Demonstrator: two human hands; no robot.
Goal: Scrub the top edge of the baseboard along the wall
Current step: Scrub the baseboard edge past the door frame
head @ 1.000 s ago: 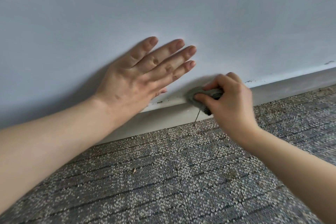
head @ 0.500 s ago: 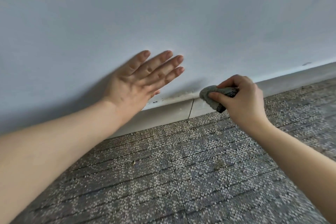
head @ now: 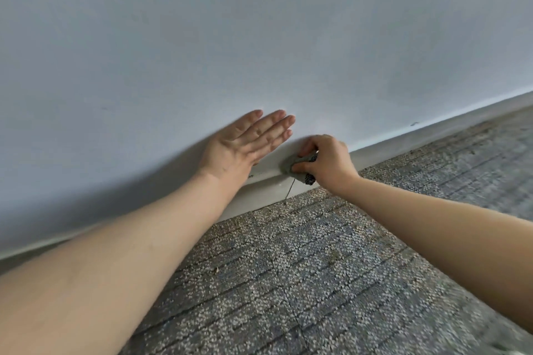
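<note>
Head view is showing speckled grey carpet [head: 317, 282] filling the lower frame. At centre the left hand [head: 242, 147] is lying flat on the pale wall [head: 259, 37], fingers straight and close together, just above the baseboard [head: 259, 194]. Just right of it, the right hand [head: 328, 161] is curling fingers and thumb round a grey scrubbing cloth [head: 290, 166], pressing it onto the baseboard's top edge, above a seam [head: 290, 189].

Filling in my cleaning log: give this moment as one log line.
left hand: flat on wall | right hand: grips scrub pad on baseboard top edge | floor: carpet
</note>
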